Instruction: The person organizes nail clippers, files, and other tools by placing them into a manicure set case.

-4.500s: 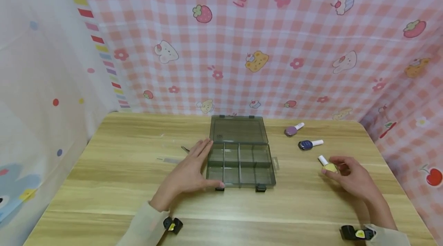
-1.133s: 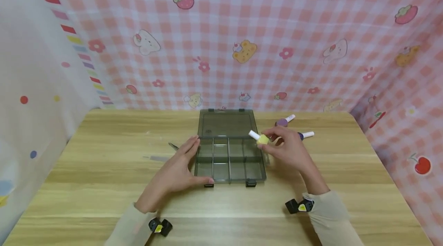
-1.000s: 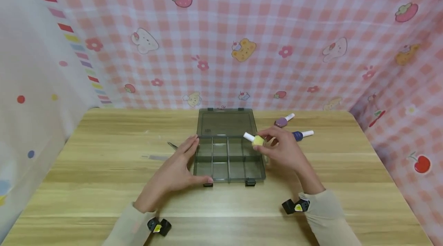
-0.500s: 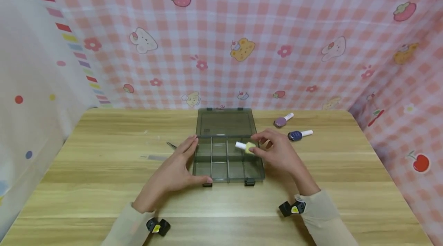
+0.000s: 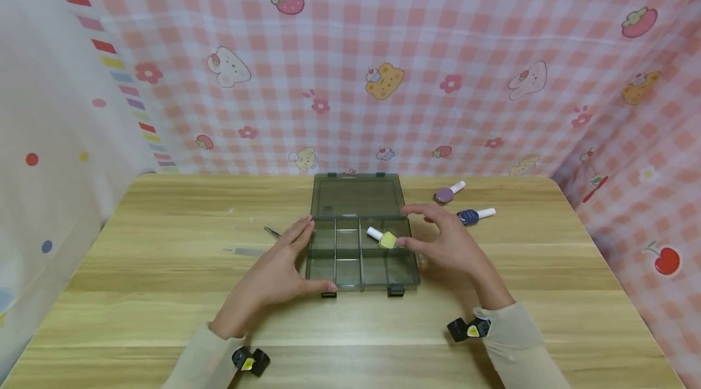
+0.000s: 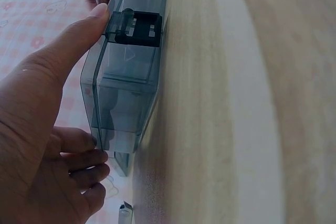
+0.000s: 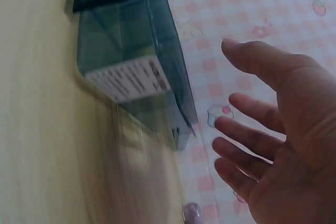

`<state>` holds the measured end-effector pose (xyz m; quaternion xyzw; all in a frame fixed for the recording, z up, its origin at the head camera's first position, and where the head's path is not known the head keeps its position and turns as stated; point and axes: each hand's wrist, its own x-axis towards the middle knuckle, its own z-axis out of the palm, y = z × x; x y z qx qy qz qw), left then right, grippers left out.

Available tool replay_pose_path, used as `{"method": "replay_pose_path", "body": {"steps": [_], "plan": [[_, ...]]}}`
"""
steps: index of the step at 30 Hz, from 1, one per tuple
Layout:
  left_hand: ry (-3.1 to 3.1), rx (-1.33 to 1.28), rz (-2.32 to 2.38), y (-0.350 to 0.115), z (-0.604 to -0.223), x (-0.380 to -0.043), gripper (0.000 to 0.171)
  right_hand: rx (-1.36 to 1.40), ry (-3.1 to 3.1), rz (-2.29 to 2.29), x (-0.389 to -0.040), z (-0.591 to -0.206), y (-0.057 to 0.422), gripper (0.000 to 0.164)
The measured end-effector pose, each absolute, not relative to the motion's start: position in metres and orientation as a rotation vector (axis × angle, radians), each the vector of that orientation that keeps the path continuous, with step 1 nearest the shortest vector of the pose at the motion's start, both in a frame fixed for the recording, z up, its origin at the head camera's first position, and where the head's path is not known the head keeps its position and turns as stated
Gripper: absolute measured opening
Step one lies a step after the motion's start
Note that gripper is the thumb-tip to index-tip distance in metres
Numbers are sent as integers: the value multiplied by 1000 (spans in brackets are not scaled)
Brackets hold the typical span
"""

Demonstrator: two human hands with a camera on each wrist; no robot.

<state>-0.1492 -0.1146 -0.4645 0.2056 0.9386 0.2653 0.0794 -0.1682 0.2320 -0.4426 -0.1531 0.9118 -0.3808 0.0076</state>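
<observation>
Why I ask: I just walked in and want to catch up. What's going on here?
A person's left hand holds the left side of an open divided box. The right hand is at the box's right edge, holding nothing. A yellow bottle with a white cap lies in the back row of compartments, right of the middle. A purple bottle and a dark blue bottle lie on the table, to the right of the box.

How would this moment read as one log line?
left hand: holds open box; right hand: holding nothing; yellow bottle: inside box; purple bottle, blue bottle: on table
</observation>
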Motion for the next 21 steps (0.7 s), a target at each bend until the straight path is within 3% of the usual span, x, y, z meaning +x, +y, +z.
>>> {"method": "replay_pose_path", "body": {"steps": [5, 21], "plan": [[2796, 611, 803, -114, -463, -149, 133, -458, 2902, -1161, -172, -443, 245, 77], [2801, 604, 802, -115, -464, -149, 133, -270, 3011, -1100, -182, -447, 298, 91]]}}
